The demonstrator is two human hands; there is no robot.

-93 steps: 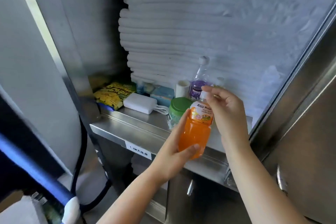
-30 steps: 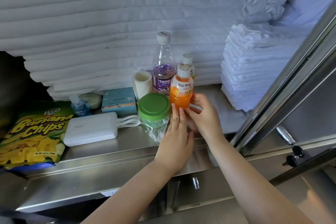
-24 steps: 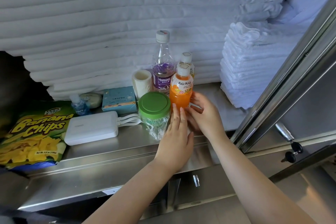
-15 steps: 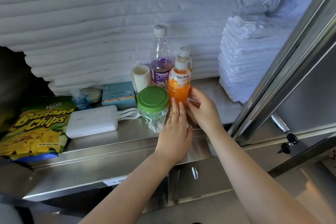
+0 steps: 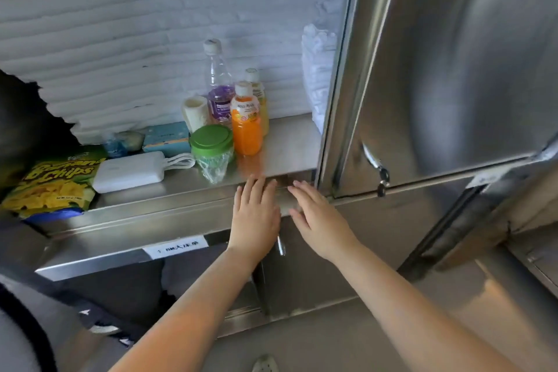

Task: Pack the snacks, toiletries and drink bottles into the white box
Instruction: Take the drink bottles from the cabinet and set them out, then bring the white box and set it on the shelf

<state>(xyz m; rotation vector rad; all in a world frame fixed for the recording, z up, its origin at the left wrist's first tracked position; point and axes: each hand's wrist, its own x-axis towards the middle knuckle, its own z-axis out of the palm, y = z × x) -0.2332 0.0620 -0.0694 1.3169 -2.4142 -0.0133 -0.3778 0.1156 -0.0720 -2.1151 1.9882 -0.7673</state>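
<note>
An orange drink bottle (image 5: 246, 125) stands upright on the steel shelf (image 5: 290, 145), free of both hands. Behind it stand a yellow drink bottle (image 5: 259, 93) and a tall clear bottle with a purple label (image 5: 218, 84). A green-lidded jar (image 5: 212, 146), a white roll (image 5: 194, 110), a blue box (image 5: 167, 136), a small blue bottle (image 5: 113, 145), a white power bank (image 5: 129, 170) and a banana chips bag (image 5: 52, 184) lie to the left. My left hand (image 5: 255, 216) and right hand (image 5: 317, 216) hover flat, fingers straight, at the shelf's front edge, holding nothing. No white box is in view.
Stacked white linen (image 5: 151, 39) fills the back of the cabinet, with folded towels (image 5: 317, 75) at the right. A steel cabinet door (image 5: 453, 69) with a key in its lock (image 5: 381, 181) stands close on the right. A labelled lower shelf edge (image 5: 175, 246) sits below.
Both hands have let go of the orange bottle and drawn back to the shelf's front edge. The bottle stays standing beside the green-lidded jar. The view has shifted left and down.
</note>
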